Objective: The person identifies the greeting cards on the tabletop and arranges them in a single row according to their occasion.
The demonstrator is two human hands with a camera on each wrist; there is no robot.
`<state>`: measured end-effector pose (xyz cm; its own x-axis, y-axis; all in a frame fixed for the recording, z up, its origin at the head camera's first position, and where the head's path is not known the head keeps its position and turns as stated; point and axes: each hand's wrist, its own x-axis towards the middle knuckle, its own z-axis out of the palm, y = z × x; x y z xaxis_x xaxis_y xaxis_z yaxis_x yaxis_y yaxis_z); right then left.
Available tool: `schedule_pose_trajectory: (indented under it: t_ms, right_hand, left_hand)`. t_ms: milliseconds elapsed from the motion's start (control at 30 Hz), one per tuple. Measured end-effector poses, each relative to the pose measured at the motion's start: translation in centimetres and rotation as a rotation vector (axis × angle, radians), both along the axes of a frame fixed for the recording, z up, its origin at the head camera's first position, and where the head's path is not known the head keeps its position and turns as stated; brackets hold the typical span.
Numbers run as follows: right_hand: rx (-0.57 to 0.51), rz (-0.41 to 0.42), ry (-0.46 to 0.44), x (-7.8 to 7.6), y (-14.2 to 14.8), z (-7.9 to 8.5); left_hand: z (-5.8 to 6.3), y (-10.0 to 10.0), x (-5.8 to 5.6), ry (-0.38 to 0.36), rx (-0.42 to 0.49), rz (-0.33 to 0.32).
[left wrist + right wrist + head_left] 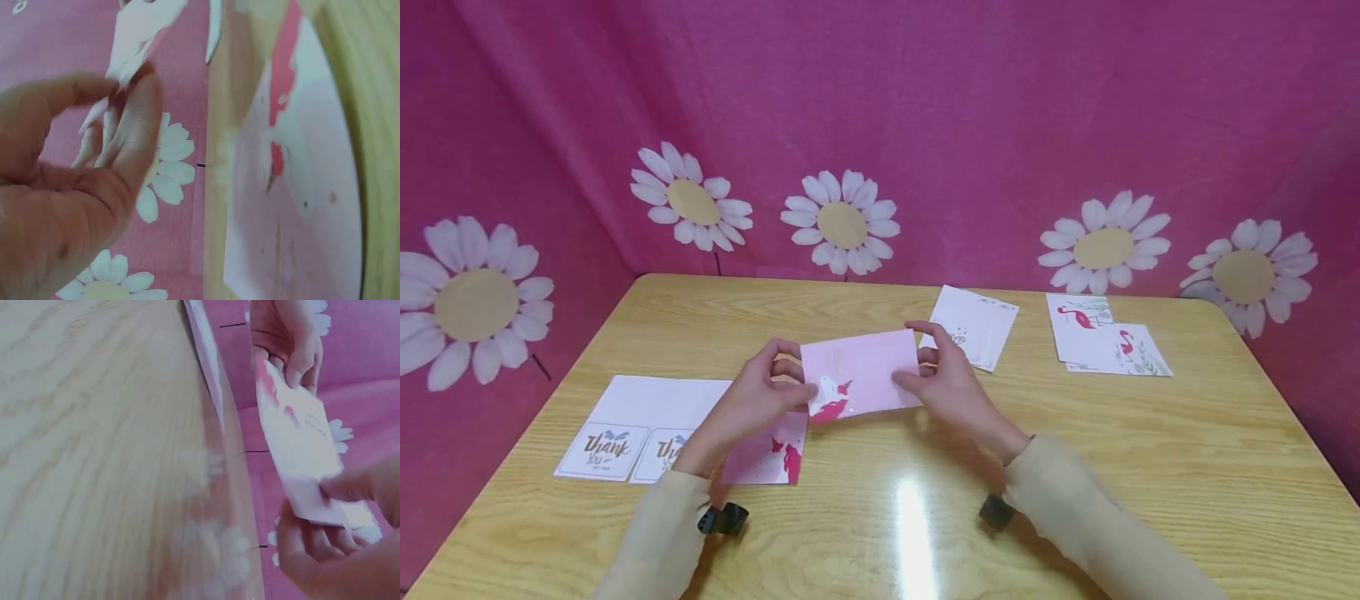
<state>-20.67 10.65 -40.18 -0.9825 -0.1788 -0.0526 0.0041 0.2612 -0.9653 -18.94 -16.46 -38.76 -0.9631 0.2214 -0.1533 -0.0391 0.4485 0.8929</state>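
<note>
A pink card (868,367) with a unicorn printed on it is held up over the middle of the table. My left hand (756,396) pinches its left edge, thumb on the printed front near the unicorn. At the opposite edge my right hand (951,383) pinches it, with its thumb (347,486) on the front and other fingers behind. The right wrist view shows the card (297,440) stretched between both hands. Beneath the left wrist, a second pink unicorn card (760,458) lies on the table, partly covered by that hand and arm.
White "Thank You" cards (601,454) lie at the left, partly behind the left forearm. White cards (973,321) overlap behind the right hand, and flamingo cards (1097,346) lie at the back right. A pink daisy-print curtain (955,125) borders the wooden table (850,533).
</note>
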Motion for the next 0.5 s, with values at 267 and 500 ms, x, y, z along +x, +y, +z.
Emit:
schedule_pose_trajectory:
  t_ms: [267, 500]
  right_hand:
    - [0.091, -0.007, 0.058, -0.5, -1.0, -1.0]
    - [0.290, 0.167, 0.171, -1.0, -2.1, -1.5]
  left_hand:
    - [-0.1, -1.1, 1.1, 0.096, -0.373, -0.186]
    - [-0.4, -1.7, 1.9, 0.165, -0.610, -0.188]
